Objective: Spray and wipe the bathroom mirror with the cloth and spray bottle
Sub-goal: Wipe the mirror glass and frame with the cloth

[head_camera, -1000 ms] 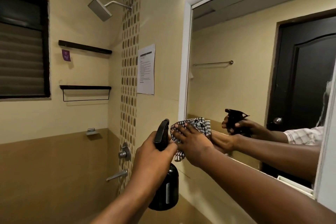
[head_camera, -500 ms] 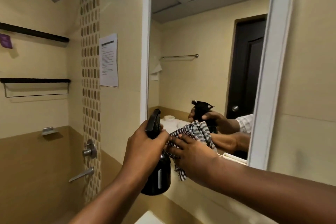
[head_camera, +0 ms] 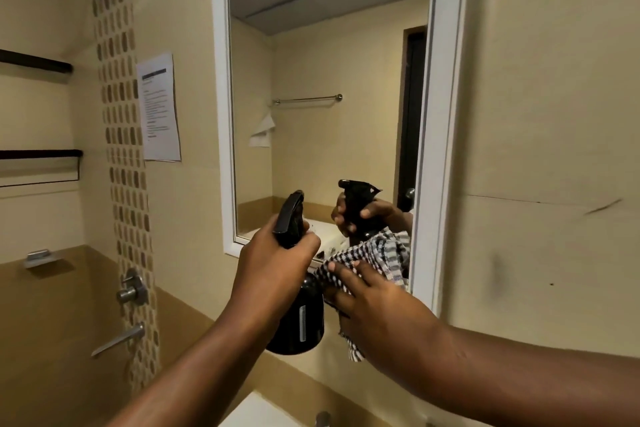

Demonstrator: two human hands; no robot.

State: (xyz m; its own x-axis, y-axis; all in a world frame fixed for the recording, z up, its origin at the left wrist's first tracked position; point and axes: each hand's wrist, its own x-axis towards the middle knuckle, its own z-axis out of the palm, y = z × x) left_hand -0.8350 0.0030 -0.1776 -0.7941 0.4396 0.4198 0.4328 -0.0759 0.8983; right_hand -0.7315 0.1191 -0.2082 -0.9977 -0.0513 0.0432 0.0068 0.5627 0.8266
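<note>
A white-framed mirror (head_camera: 329, 62) hangs on the beige wall ahead. My left hand (head_camera: 273, 267) grips the neck of a black spray bottle (head_camera: 299, 319), held upright just left of the mirror's lower edge, its nozzle toward the glass. My right hand (head_camera: 374, 302) presses a black-and-white checked cloth (head_camera: 349, 263) against the mirror's bottom right corner, fingers spread over it. Part of the cloth hangs below my palm. The glass reflects both hands, the bottle and the cloth.
A printed paper sheet (head_camera: 158, 107) is stuck on the wall left of the mirror. Shower taps (head_camera: 131, 291) and a spout (head_camera: 119, 340) sit on the tiled strip at left. Dark shelves (head_camera: 38, 62) line the far left wall. A white basin edge (head_camera: 256, 412) shows below.
The view has swung right, bringing the whole mirror into sight. My right hand slid the cloth rightward along the mirror's bottom edge to the lower right corner. The bottle stayed beside it.
</note>
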